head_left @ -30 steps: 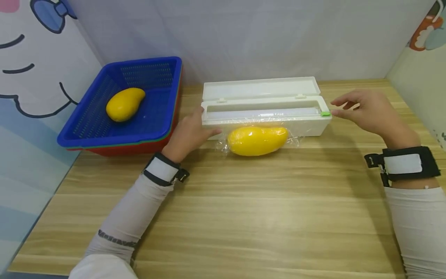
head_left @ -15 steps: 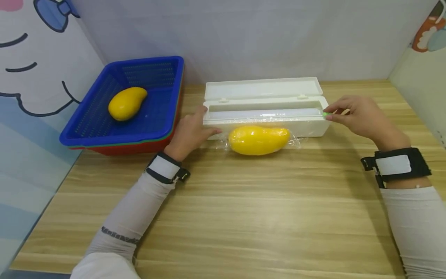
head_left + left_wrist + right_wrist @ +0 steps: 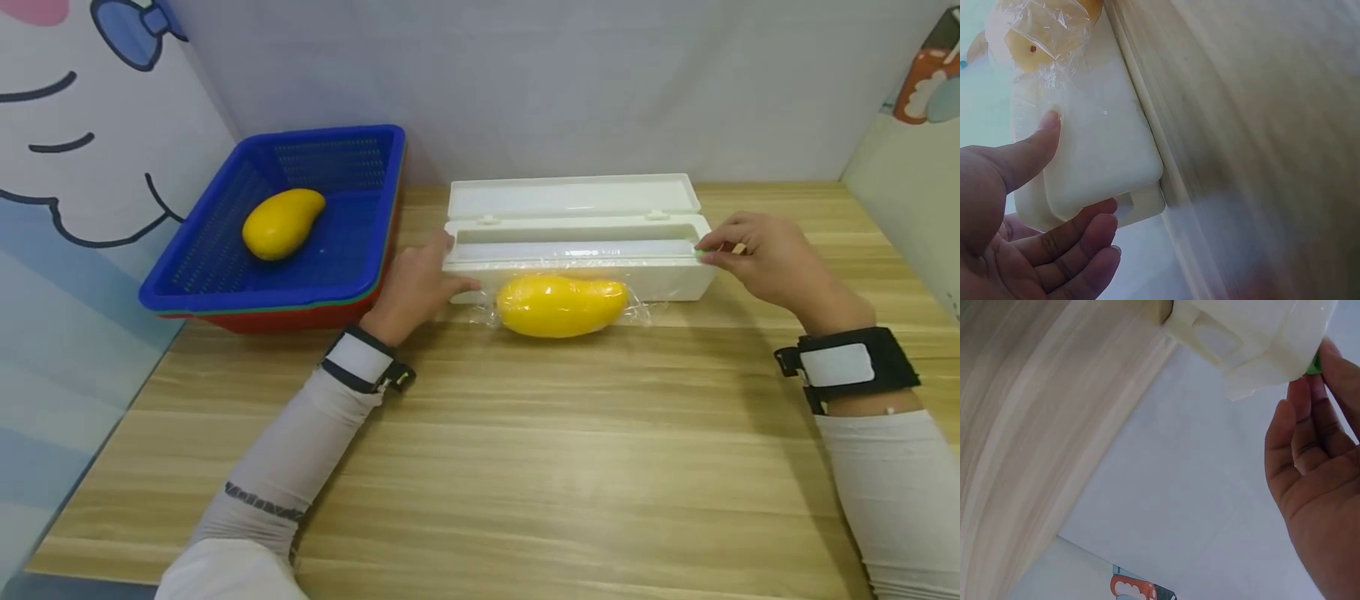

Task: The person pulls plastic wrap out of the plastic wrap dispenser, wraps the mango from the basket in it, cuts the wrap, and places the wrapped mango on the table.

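A white cling film dispenser [image 3: 660,279] stands on the table with its lid tipped back and a film roll [image 3: 525,249] inside. My left hand [image 3: 416,283] holds its left end, the thumb [image 3: 1050,122] on the front face and the fingers round the end. At the right end my right hand [image 3: 761,254] pinches a small green slider [image 3: 1315,364] between thumb and forefinger; the fingers hide most of it in the head view. A yellow mango [image 3: 562,307] in clear film lies against the dispenser's front, and that film runs up onto the dispenser's top edge.
At the left stands a stack of plastic baskets, a blue basket [image 3: 262,298] on top and a red one [image 3: 300,318] beneath. An unwrapped mango [image 3: 283,223] lies in the blue one. Behind the table [image 3: 525,467] hangs a pale cloth [image 3: 562,92].
My right hand has moved left from beside the dispenser's right end and taken hold of the green slider. My left hand has stayed at the left end; the wrapped mango looks unmoved.
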Demonstrator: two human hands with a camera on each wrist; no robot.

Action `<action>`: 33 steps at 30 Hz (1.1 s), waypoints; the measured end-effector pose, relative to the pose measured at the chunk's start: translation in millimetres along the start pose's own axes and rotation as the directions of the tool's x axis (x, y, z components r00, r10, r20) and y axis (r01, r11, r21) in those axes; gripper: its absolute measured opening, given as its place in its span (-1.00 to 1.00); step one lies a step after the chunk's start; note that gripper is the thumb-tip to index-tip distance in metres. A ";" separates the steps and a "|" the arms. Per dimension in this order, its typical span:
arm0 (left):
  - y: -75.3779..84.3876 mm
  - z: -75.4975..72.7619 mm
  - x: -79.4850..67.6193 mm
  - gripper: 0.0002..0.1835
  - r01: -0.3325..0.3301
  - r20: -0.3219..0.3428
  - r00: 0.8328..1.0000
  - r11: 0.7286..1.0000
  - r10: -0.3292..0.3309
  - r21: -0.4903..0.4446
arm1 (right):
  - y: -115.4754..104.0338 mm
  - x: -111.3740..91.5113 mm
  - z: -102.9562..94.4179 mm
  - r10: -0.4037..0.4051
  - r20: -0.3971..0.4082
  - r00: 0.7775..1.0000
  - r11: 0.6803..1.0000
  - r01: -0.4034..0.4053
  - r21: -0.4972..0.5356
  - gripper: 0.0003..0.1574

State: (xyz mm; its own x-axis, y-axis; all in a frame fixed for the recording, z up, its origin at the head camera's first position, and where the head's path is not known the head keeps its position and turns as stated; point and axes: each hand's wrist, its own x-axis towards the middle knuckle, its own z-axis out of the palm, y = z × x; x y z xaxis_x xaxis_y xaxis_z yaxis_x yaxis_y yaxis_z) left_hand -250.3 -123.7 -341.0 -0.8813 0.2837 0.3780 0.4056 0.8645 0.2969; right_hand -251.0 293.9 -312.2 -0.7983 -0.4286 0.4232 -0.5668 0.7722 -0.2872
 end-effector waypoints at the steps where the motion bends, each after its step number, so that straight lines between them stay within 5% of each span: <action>1: 0.5 -0.1 0.1 -0.24 0.000 0.001 1.000 1.000 0.000 0.003 | -0.1 -0.3 0.4 -0.001 -0.002 1.000 1.000 0.001 0.001 -0.89; 14: 2.2 0.6 0.1 -0.36 -0.019 0.005 1.000 0.999 0.018 0.035 | -3.6 -0.1 5.5 -0.017 -0.004 1.000 1.000 0.017 0.026 -0.88; 21: 3.4 1.3 1.0 -0.37 -0.022 0.019 1.000 0.998 0.021 0.065 | -15.7 11.0 15.8 -0.103 0.019 0.995 0.991 0.101 0.085 -0.92; 33: 6.2 -1.9 1.5 -0.39 -0.001 0.029 1.000 0.995 -0.001 0.095 | -21.9 15.5 20.0 -0.071 0.027 0.997 0.992 0.068 0.104 -0.92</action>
State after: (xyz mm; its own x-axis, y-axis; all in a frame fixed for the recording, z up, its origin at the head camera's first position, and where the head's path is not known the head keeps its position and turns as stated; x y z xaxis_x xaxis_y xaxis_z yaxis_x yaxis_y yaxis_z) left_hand -248.6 -118.6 -336.9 -0.8884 0.2945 0.3521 0.3820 0.8997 0.2114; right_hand -255.0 261.0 -316.6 -0.7609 -0.4953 0.4191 -0.6381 0.6882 -0.3453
